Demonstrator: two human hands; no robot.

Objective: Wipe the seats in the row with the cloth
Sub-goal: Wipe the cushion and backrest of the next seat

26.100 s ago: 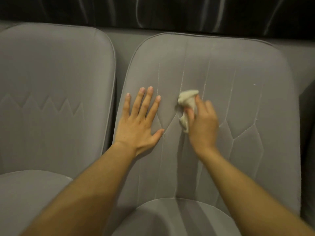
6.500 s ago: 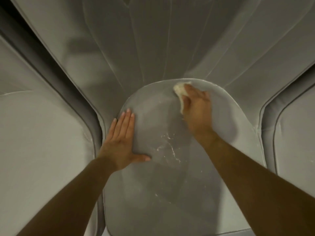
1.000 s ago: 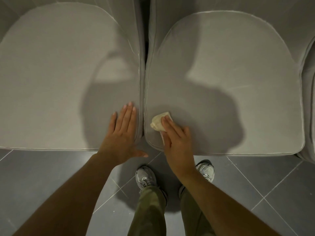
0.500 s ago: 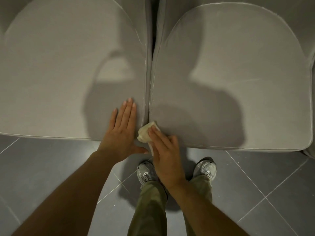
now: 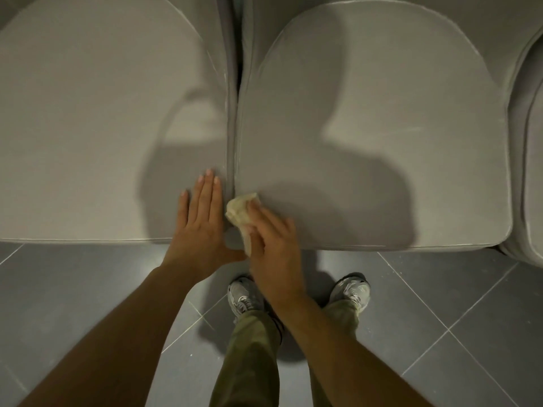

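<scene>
Grey and soft, the left seat (image 5: pixel 88 127) fills the upper left of the frame. On my screen I see the left hand (image 5: pixel 199 224) lying flat on that seat's lower right corner, with its fingers straight and close together and nothing in it. Just beside it is the small pale cloth (image 5: pixel 239 212), bunched up on the lower left corner of the next seat, right at the gap between the two seats. The right hand (image 5: pixel 273 245) lies on top of the cloth with its fingers bent over it, holding it down on the seat; I cannot see the thumb. Below the hands, in the lower middle, are green trousers (image 5: pixel 249 362) and grey shoes (image 5: pixel 351 290). The next seat (image 5: pixel 382 142) fills the upper right and has a dark shadow on it. The dark tiled floor (image 5: pixel 440 333) runs along the bottom. At the far right edge I can see a bit of a third seat (image 5: pixel 536 171).
</scene>
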